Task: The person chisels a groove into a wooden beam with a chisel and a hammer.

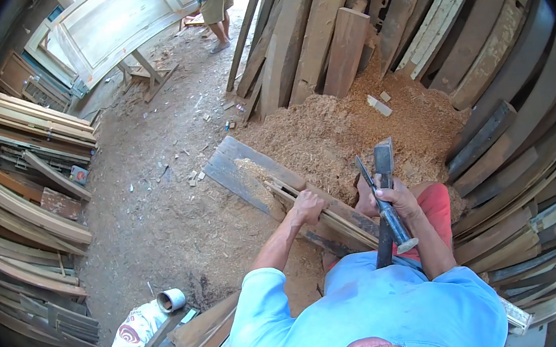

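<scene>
My left hand is closed around a long, narrow piece of wood lying along a low plank bench. A slot or groove seems to run along the wood near its far end. In front of my body, my right hand grips two tools together. One is a chisel, its thin blade pointing away from me and its dark handle ending in a pale cap. The other looks like a dark club-shaped mallet, its thick end up and its narrow end towards my shirt. The fingers partly hide both tools.
Shavings are heaped beyond the bench. Upright boards lean at the back and right. Stacked timber lines the left side. A white sack and a tin sit lower left. Another person stands near a panelled door.
</scene>
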Demonstrator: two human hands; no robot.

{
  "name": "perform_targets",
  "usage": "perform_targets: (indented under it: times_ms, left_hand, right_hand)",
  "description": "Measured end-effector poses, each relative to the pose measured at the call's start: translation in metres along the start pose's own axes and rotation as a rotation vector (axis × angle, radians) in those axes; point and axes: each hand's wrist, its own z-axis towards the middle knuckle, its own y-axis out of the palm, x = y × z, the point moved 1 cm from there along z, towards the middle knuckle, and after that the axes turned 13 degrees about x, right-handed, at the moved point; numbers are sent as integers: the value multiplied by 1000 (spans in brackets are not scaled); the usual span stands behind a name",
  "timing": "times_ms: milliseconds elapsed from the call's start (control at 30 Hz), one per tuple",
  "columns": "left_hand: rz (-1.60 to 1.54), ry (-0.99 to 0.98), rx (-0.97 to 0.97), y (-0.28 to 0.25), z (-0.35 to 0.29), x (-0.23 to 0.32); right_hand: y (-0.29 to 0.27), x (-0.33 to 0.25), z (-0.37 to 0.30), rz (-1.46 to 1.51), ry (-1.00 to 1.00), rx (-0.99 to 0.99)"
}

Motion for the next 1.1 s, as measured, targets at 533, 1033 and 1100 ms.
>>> perform_targets:
  times_ms: [533, 1033, 1100]
  left_hand:
    - [-25, 12, 28, -7, 2, -5]
    - [-26, 49, -160, -25, 20, 9]
    - [-18, 60, -162, -23, 23, 11]
  right_hand:
    - [24, -17, -49, -130, -91, 94]
    - [-5, -5, -48, -194, -194, 278]
    - [-25, -6, -63, -253, -180, 337]
